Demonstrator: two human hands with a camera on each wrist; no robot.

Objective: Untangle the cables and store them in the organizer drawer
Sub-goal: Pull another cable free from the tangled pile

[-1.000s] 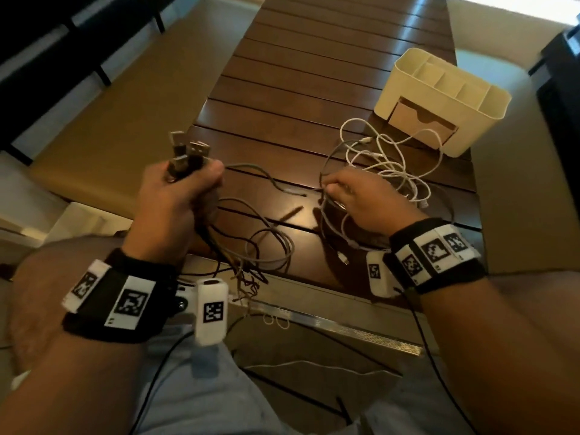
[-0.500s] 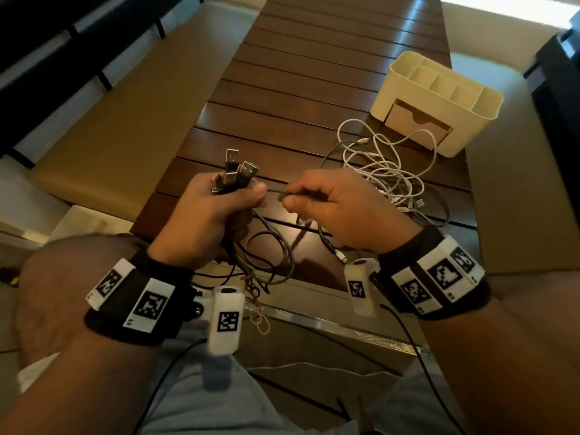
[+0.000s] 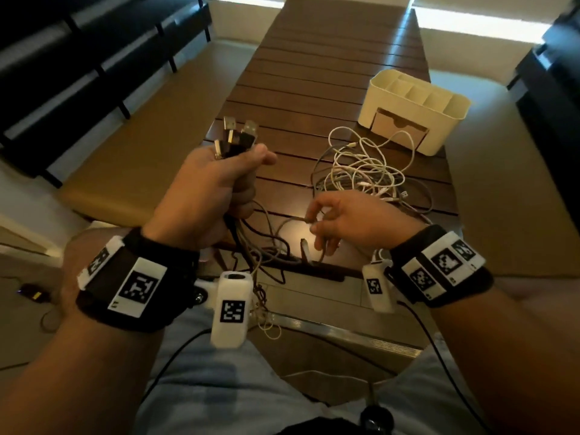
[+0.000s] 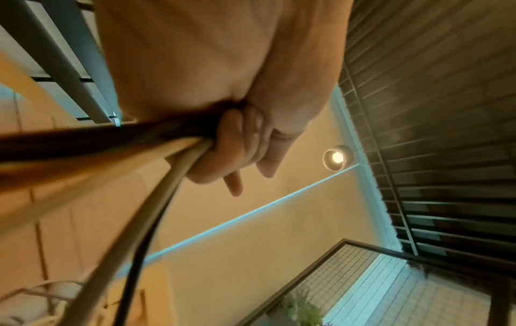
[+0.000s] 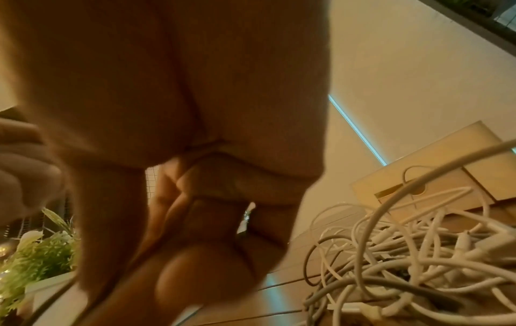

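Only my head cam shows the plugs (image 3: 237, 135): left hand (image 3: 207, 196) fists that bundle, right hand (image 3: 351, 219) pinches one grey cable (image 3: 284, 224).

No readable text or labels

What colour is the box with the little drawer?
Cream, the organizer with a light tan drawer; the head view shows it best.

Two hands — left hand (image 3: 207, 196) and right hand (image 3: 351, 221) — over one slatted worktop (image 3: 314, 89). One cream organizer (image 3: 414, 111) with one drawer (image 3: 398, 127); one white cable tangle (image 3: 367, 174), strands uncountable. About four USB plugs (image 3: 238, 136) — one fistful.
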